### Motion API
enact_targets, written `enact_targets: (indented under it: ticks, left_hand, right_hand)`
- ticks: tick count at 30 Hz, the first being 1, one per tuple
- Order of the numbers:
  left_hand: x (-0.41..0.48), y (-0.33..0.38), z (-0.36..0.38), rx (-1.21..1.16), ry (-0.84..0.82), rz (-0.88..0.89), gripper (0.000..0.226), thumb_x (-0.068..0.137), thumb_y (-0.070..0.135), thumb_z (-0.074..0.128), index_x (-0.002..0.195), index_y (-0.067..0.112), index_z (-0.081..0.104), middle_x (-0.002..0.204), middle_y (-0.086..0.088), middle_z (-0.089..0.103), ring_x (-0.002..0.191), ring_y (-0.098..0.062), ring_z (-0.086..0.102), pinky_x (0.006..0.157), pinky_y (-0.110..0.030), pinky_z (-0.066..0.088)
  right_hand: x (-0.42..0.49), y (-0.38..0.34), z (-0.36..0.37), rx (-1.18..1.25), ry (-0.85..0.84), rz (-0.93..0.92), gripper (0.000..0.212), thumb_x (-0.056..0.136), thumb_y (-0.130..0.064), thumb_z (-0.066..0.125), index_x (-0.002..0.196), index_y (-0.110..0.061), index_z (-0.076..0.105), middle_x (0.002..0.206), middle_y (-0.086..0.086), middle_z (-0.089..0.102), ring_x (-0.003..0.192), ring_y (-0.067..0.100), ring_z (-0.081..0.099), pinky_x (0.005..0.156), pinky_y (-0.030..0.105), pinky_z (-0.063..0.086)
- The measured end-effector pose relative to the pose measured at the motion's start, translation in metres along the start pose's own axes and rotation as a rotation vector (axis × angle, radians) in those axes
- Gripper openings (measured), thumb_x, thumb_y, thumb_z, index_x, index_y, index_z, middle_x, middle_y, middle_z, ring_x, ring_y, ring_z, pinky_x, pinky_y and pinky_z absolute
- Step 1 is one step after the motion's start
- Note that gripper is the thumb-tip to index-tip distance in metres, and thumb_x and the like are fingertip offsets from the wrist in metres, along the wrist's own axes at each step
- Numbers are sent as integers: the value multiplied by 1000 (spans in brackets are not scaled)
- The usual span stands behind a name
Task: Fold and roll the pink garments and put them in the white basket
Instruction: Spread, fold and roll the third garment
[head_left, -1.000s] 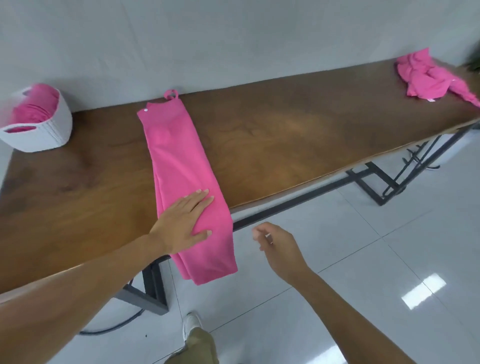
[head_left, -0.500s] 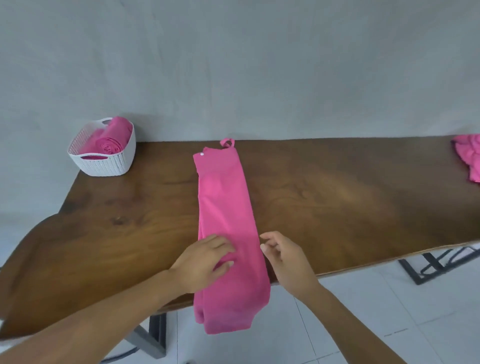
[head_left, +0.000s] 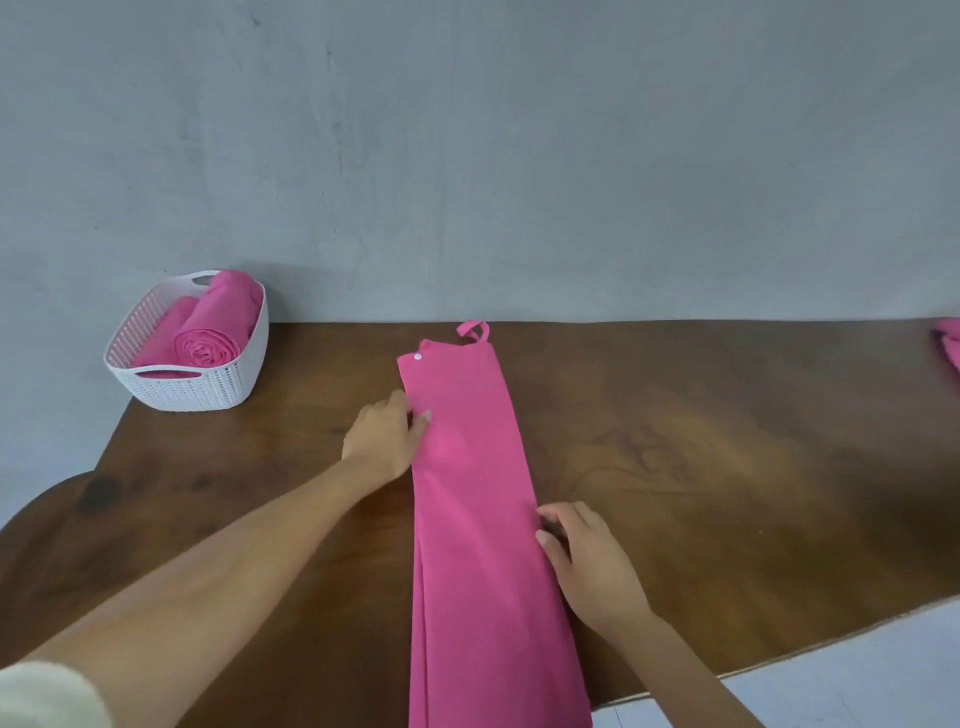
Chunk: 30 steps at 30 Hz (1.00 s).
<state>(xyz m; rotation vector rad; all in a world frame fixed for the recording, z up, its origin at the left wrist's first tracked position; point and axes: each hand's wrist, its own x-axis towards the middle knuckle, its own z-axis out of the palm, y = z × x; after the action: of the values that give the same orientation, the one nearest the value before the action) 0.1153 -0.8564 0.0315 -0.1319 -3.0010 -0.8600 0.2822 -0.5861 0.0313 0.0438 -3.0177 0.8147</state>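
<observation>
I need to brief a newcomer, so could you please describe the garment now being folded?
On the wooden table, look at the middle, between both hands. The strip lies flat and long, unlike the rolls in the basket.

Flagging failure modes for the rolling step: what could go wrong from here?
1. The long folded pink garment hangs over the near edge of the brown wooden table; its overhang may drag the strip askew or off once rolling starts.
2. The left hand and right hand only touch opposite side edges, so the layered fold could slip open.
3. The white woven plastic basket already holds rolled pink garments; room for another looks tight.
</observation>
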Motion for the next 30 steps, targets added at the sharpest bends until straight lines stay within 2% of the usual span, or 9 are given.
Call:
enact_targets:
  ticks: [3, 5, 7, 10, 15, 19, 22, 26, 30]
  left_hand:
    - [38, 9, 6, -60, -25, -120, 41, 102, 50, 46, 108, 9, 52, 101, -11, 64, 99, -36, 61, 77, -44, 52]
    - [64, 15, 8, -221, -40, -307, 50, 101, 49, 50, 122, 4, 50, 116, -17, 63, 108, -39, 61, 88, -47, 53]
    - [86, 20, 8, -375, -41, -529, 57, 98, 46, 56, 132, 1, 49, 125, -18, 62, 110, -38, 62, 91, -44, 53]
    - [112, 19, 9, -538, -54, -644, 50, 96, 40, 61, 126, 1, 59, 116, -16, 66, 94, -32, 64, 70, -32, 48]
    - [139, 17, 11, -674, -32, -699, 46, 93, 40, 70, 111, -1, 64, 92, -11, 61, 79, -24, 56, 68, -31, 42]
    - [141, 36, 5, -419, 53, -537, 30, 96, 32, 67, 75, 14, 56, 71, -2, 55, 69, -23, 55, 58, -29, 39]
    - [126, 53, 12, -386, 112, -321, 26, 94, 27, 68, 74, 19, 54, 77, 0, 61, 71, -21, 54, 58, -31, 39]
    - [97, 71, 29, -380, 86, -92, 25, 93, 25, 72, 74, 26, 56, 75, 8, 62, 69, -14, 56, 61, -31, 41]
    - [80, 75, 45, -335, 75, 45, 13, 93, 24, 73, 84, 24, 62, 77, 9, 64, 69, -10, 57, 59, -26, 41]
  right_hand:
    - [13, 4, 0, -1, -3, 3, 28, 103, -35, 51, 130, -31, 57, 118, -18, 54, 109, 1, 50, 97, 26, 47]
    - [25, 8, -1, -2, -8, -5, 29, 103, -36, 50, 131, -31, 56, 119, -19, 54, 111, 0, 50, 98, 25, 47]
    - [38, 13, -3, 0, -23, -12, 29, 104, -35, 50, 131, -31, 56, 118, -21, 54, 111, -1, 49, 98, 24, 46]
    - [61, 20, -8, -3, -51, -38, 29, 103, -34, 51, 132, -31, 55, 116, -21, 54, 109, -1, 49, 98, 26, 46]
    - [99, 35, -20, 24, -101, -73, 29, 103, -35, 51, 131, -35, 54, 112, -24, 53, 106, -2, 51, 93, 22, 47]
    - [136, 47, -32, 54, -110, -93, 26, 102, -36, 52, 128, -36, 56, 107, -23, 56, 98, -3, 55, 87, 22, 50]
    - [172, 49, -43, 56, -111, -120, 24, 102, -34, 53, 125, -34, 58, 105, -21, 58, 94, 0, 57, 84, 23, 50]
    - [227, 35, -61, 44, -121, -155, 24, 103, -34, 51, 126, -32, 57, 108, -19, 60, 92, 0, 58, 83, 22, 50]
    - [280, 13, -65, 8, -156, -208, 29, 103, -23, 54, 131, -28, 55, 121, -9, 60, 99, 3, 57, 89, 25, 49]
